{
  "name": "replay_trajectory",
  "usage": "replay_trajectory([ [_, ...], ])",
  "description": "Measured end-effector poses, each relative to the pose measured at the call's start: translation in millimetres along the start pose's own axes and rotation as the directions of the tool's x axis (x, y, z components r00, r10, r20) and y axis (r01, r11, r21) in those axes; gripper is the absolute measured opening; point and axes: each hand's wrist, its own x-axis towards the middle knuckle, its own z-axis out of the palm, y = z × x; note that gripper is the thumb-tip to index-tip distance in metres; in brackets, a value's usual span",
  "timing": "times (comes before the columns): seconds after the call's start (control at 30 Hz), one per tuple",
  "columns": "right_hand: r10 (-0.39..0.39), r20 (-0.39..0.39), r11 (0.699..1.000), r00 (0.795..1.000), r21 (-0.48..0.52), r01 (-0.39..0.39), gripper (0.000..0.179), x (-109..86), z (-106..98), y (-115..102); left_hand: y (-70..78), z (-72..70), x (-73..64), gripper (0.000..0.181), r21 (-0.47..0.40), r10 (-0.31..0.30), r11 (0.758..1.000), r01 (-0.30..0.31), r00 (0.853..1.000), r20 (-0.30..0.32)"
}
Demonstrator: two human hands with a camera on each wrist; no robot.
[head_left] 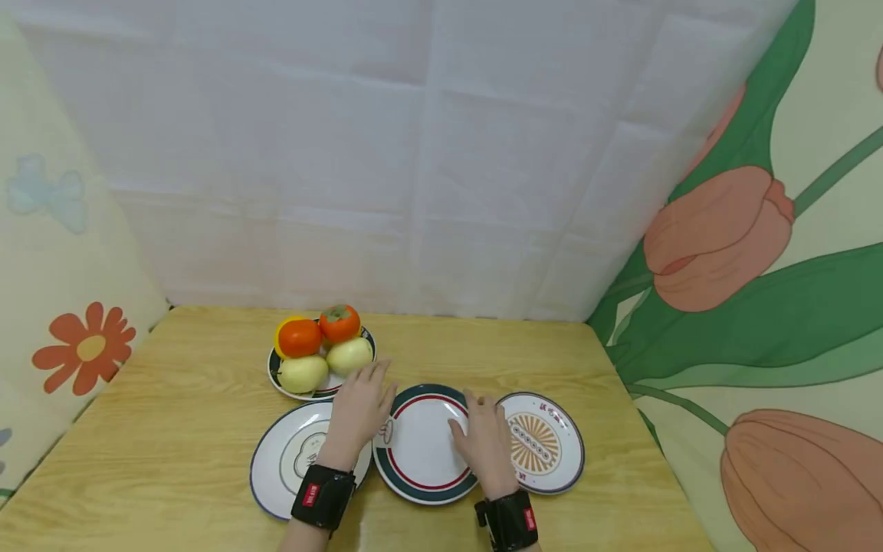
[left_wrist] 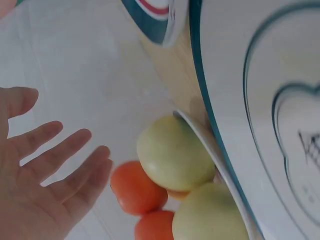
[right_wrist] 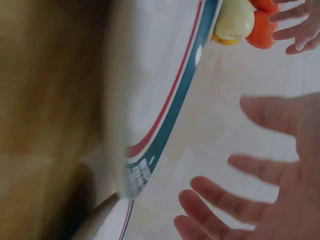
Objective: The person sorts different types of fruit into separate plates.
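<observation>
My left hand (head_left: 360,410) hovers with fingers spread over the gap between a blue-rimmed white plate (head_left: 272,468) and the middle plate (head_left: 428,437), which has a dark green rim and a red ring. My right hand (head_left: 488,445), also with fingers apart, is over the right edge of the middle plate and overlaps a plate with an orange sunburst pattern (head_left: 562,452). Neither palm holds anything in the wrist views. Just beyond my left fingertips, a dark-rimmed dish (head_left: 303,395) carries two orange persimmons (head_left: 340,326), two pale green pears (head_left: 303,374) and a partly hidden yellow fruit (head_left: 279,337).
The wooden table (head_left: 172,429) ends at a white cloth (head_left: 414,192) hanging behind it. Floral cloths (head_left: 704,337) flank both sides. Black bands (head_left: 324,497) are strapped around both wrists.
</observation>
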Motion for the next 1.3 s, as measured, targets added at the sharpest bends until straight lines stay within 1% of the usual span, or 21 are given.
replay_trajectory([
  [0.1,0.115,-0.047,0.993,0.992,-0.018,-0.116,0.055,-18.1,1.1,5.9,-11.5,-9.0,4.5,0.042,-0.006,0.007,1.0,-0.007,0.996,-0.087],
  [0.17,0.201,-0.048,0.979,0.978,-0.01,-0.202,0.056,-30.3,1.5,9.5,-22.9,-17.1,10.2,0.039,0.005,0.015,1.0,-0.014,0.987,-0.16],
  [0.23,0.282,-0.011,0.959,0.959,0.006,-0.282,0.055,-40.2,2.2,12.6,-36.2,-26.7,18.3,0.038,0.02,0.026,1.0,-0.022,0.972,-0.234],
  [0.27,0.309,0.012,0.951,0.951,0.023,-0.309,0.053,-44.3,2.6,13.9,-44.1,-30.8,22.9,0.039,0.033,0.026,0.999,-0.018,0.965,-0.261],
  [0.3,0.332,0.046,0.942,0.942,0.035,-0.333,0.05,-47.8,2.9,14.9,-51.8,-35.1,27.4,0.041,0.045,0.018,0.999,-0.005,0.962,-0.271],
  [0.37,0.363,0.113,0.927,0.925,0.06,-0.371,0.046,-52.6,4.4,16.4,-67.3,-42.8,36.6,0.047,0.066,-0.01,0.997,0.028,0.968,-0.253],
  [0.4,0.372,0.144,0.921,0.917,0.069,-0.384,0.044,-54.0,4.9,16.8,-75.1,-45.5,40.8,0.051,0.074,-0.032,0.996,0.049,0.975,-0.22],
  [0.47,0.374,0.176,0.917,0.911,0.077,-0.391,0.041,-56.0,7.1,18.0,-89.4,-49.7,47.8,0.06,0.083,-0.085,0.992,0.095,0.989,-0.121],
  [0.5,0.376,0.189,0.915,0.907,0.08,-0.396,0.04,-56.4,8.0,18.3,-95.5,-51.7,50.4,0.063,0.083,-0.112,0.99,0.117,0.992,-0.065],
  [0.57,0.373,0.19,0.916,0.908,0.081,-0.393,0.041,-56.8,10.3,19.2,-105.8,-54.3,53.4,0.07,0.076,-0.158,0.985,0.156,0.987,0.03],
  [0.63,0.364,0.184,0.92,0.913,0.083,-0.384,0.041,-57.0,12.3,20.2,-112.4,-56.4,54.6,0.074,0.059,-0.193,0.98,0.188,0.976,0.102],
  [0.67,0.36,0.184,0.921,0.915,0.084,-0.379,0.04,-57.2,13.0,20.3,-114.5,-57.3,54.6,0.075,0.049,-0.203,0.979,0.199,0.971,0.128],
  [0.73,0.355,0.186,0.923,0.916,0.087,-0.375,0.04,-57.3,13.5,19.9,-116.8,-59.0,54.8,0.076,0.026,-0.212,0.977,0.21,0.964,0.159],
  [0.83,0.341,0.165,0.929,0.926,0.089,-0.358,0.039,-56.7,14.1,20.0,-117.6,-61.9,55.6,0.073,0.001,-0.209,0.977,0.212,0.963,0.172],
  [1.0,0.313,0.112,0.942,0.943,0.09,-0.324,0.038,-55.2,13.3,20.1,-115.4,-69.0,56.3,0.068,0.012,-0.213,0.977,0.213,0.967,0.138],
  [1.07,0.315,0.116,0.942,0.942,0.085,-0.326,0.039,-54.5,13.6,20.7,-114.4,-71.0,55.1,0.065,0.017,-0.214,0.977,0.213,0.969,0.124],
  [1.23,0.343,0.163,0.931,0.925,0.07,-0.357,0.043,-50.3,11.3,20.3,-112.6,-75.5,48.5,0.059,0.005,-0.215,0.977,0.215,0.973,0.084],
  [1.3,0.347,0.169,0.929,0.922,0.071,-0.363,0.044,-48.7,10.5,20.1,-112.2,-77.5,44.4,0.058,0.0,-0.209,0.978,0.21,0.976,0.059],
])
